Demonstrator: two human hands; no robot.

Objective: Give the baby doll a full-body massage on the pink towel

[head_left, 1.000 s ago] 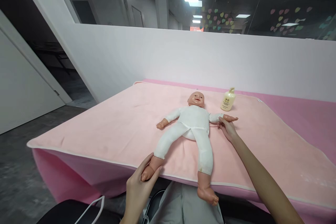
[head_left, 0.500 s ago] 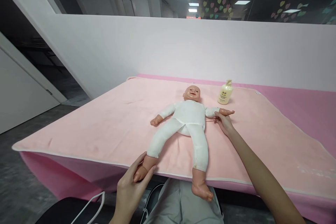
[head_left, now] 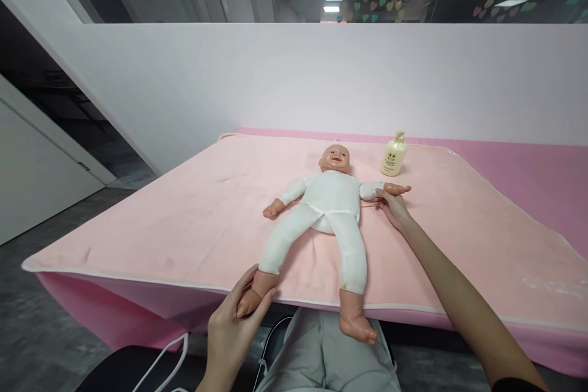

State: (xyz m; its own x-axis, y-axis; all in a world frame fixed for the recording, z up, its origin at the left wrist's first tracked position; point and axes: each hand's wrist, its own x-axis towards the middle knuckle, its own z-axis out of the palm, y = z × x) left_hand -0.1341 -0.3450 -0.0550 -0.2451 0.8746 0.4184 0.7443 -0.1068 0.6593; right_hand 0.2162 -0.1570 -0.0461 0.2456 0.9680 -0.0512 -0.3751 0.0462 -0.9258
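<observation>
A baby doll (head_left: 331, 193) with a white cloth body lies face up on a pink blanket (head_left: 184, 214), its head toward the wall and its feet over the near edge. My left hand (head_left: 234, 321) is wrapped round the doll's foot on the left, thumb on one side and fingers on the other. At the right, my right hand (head_left: 392, 207) pinches the doll's outstretched arm near the wrist. The doll's other arm and other leg lie untouched.
Behind the doll's arm on the right stands a pale yellow pump bottle (head_left: 394, 156). A white wall (head_left: 298, 79) rises behind the table, with dark glass above. A white cable (head_left: 168, 361) hangs over a black seat at the lower left.
The view has shifted slightly, so the bottle and the doll's head appear a little higher. Both hands keep their places on the doll's foot and arm.
</observation>
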